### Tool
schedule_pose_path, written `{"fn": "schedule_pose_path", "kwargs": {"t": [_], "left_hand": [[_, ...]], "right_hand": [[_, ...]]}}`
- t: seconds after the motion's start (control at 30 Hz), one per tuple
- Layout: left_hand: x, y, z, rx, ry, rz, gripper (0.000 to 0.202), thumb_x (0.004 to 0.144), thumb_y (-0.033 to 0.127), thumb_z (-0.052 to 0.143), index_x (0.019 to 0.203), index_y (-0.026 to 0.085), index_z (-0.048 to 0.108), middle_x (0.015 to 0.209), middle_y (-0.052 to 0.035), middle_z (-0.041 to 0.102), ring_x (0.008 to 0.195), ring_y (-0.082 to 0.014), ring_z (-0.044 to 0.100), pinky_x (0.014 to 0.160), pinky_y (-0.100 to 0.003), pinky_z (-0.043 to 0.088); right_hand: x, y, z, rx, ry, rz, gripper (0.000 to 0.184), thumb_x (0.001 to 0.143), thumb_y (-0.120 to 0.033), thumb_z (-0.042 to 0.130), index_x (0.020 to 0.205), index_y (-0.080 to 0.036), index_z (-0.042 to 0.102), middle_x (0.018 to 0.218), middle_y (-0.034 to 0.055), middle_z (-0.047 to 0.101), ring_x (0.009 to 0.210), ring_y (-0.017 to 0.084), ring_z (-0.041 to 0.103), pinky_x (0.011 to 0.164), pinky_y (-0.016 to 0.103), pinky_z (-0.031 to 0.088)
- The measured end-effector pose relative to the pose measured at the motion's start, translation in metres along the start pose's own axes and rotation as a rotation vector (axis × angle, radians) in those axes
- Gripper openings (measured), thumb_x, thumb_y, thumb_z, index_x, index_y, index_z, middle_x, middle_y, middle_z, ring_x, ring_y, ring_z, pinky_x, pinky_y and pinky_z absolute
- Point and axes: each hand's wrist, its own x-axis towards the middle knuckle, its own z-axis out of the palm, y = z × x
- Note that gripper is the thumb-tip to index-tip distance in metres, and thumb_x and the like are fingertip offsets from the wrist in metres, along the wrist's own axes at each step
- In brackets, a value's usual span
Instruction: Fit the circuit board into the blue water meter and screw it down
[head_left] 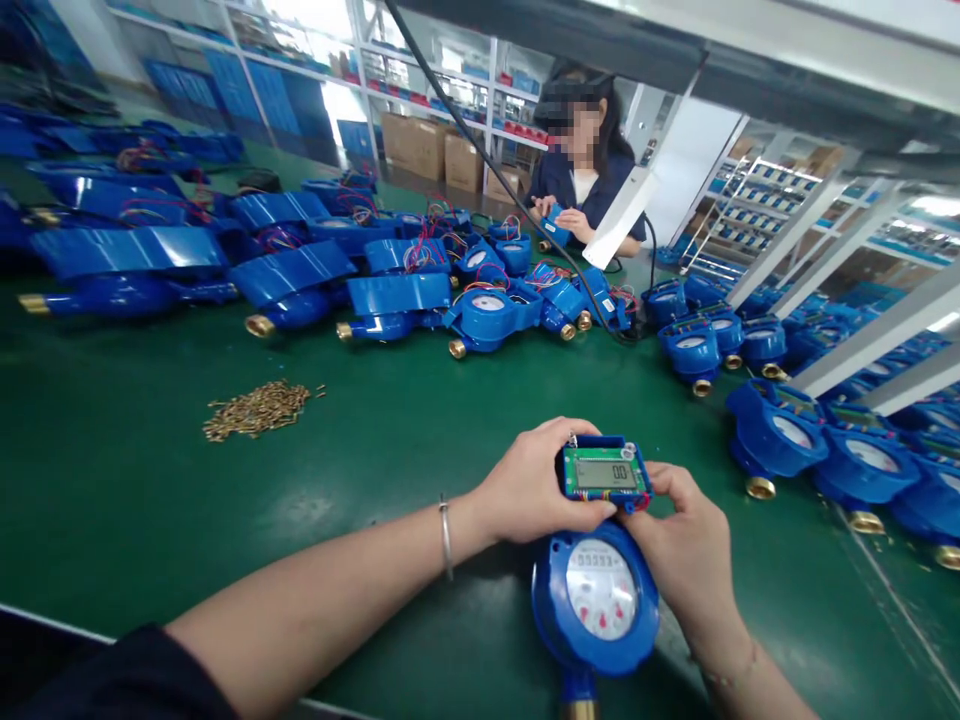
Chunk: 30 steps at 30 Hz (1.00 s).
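Note:
A blue water meter (551,600) with a round white dial (602,588) lies in front of me on the green table. At its far end sits a green circuit board with a small LCD display (604,474), which reads 0.0. My left hand (536,485) is closed around the left side of the display housing, thumb along its near edge. Against the right side of that housing, my right hand (686,540) has its fingers bent in, close to some thin red wires (642,501). Its fingertips are partly hidden behind the housing.
A pile of small brass screws (259,410) lies on the green tabletop (390,420) to the left. Rows of blue meters with loose wires (401,292) stretch across the back; more meters (787,432) stand at right beside slanted white posts (885,330). A co-worker (585,190) handles a blue part opposite.

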Motion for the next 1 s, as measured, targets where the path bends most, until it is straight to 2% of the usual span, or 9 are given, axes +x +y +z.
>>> {"fn": "schedule_pose_path", "kwargs": {"t": [0.07,0.2,0.27,0.4,0.53,0.73,0.87,1.0], "left_hand": [[0.000,0.000,0.000,0.004,0.005,0.000,0.051,0.060,0.031,0.076,0.106,0.018,0.059,0.105,-0.0051,0.067,0.094,-0.0218,0.064,0.088,-0.035,0.051],[-0.001,0.000,0.000,0.010,0.011,-0.003,0.051,0.060,0.031,0.076,0.106,0.017,0.058,0.107,-0.0060,0.067,0.094,-0.0220,0.064,0.089,-0.036,0.051],[-0.001,-0.001,0.000,0.009,0.008,-0.003,0.052,0.060,0.031,0.076,0.107,0.017,0.058,0.109,-0.0065,0.066,0.096,-0.0226,0.064,0.089,-0.036,0.051],[-0.001,-0.001,0.001,-0.002,-0.001,0.004,0.052,0.061,0.032,0.076,0.107,0.016,0.058,0.109,-0.0070,0.065,0.097,-0.0227,0.063,0.090,-0.037,0.051],[0.000,0.000,0.001,-0.012,0.002,0.003,0.052,0.060,0.032,0.076,0.106,0.017,0.058,0.107,-0.0065,0.066,0.095,-0.0217,0.063,0.089,-0.035,0.050],[0.000,-0.002,0.000,-0.007,-0.007,0.010,0.053,0.060,0.035,0.077,0.106,0.017,0.057,0.103,-0.0054,0.065,0.093,-0.0212,0.063,0.086,-0.034,0.050],[0.000,-0.004,0.000,-0.012,-0.019,0.018,0.053,0.061,0.036,0.077,0.106,0.017,0.057,0.099,-0.0050,0.064,0.091,-0.0203,0.063,0.084,-0.033,0.050],[0.002,-0.003,-0.001,-0.021,-0.023,0.002,0.054,0.061,0.038,0.078,0.106,0.017,0.057,0.100,-0.0049,0.064,0.092,-0.0208,0.062,0.085,-0.034,0.050]], "right_hand": [[0.000,0.001,0.001,0.014,-0.017,-0.033,0.013,0.076,-0.034,0.066,0.072,-0.021,0.067,0.091,0.0052,0.069,0.090,0.024,0.061,0.083,0.038,0.047],[0.001,0.008,0.001,0.055,-0.114,-0.117,0.016,0.084,-0.036,0.062,0.089,-0.026,0.073,0.094,0.0037,0.069,0.098,0.023,0.057,0.087,0.039,0.045],[0.001,0.012,0.000,0.061,-0.174,-0.140,0.017,0.087,-0.039,0.060,0.090,-0.029,0.074,0.098,0.0035,0.067,0.101,0.024,0.053,0.088,0.041,0.044],[0.006,0.015,-0.004,0.068,-0.322,-0.162,0.025,0.090,-0.047,0.055,0.091,-0.030,0.074,0.105,0.0053,0.060,0.102,0.025,0.048,0.087,0.042,0.042],[0.019,0.011,-0.010,0.100,-0.509,-0.218,0.034,0.093,-0.056,0.048,0.097,-0.033,0.073,0.099,0.0042,0.056,0.098,0.023,0.048,0.087,0.041,0.043],[0.038,0.012,-0.022,0.111,-0.722,-0.268,0.030,0.092,-0.054,0.050,0.105,-0.035,0.070,0.096,0.0035,0.053,0.094,0.021,0.048,0.081,0.037,0.046],[0.040,0.011,-0.023,0.108,-0.770,-0.263,0.031,0.090,-0.057,0.053,0.103,-0.034,0.070,0.094,0.0039,0.051,0.093,0.022,0.048,0.082,0.039,0.044],[0.034,0.010,-0.014,0.158,-0.648,-0.236,0.036,0.091,-0.058,0.050,0.087,-0.029,0.071,0.092,0.0052,0.048,0.089,0.023,0.044,0.077,0.040,0.040]]}}
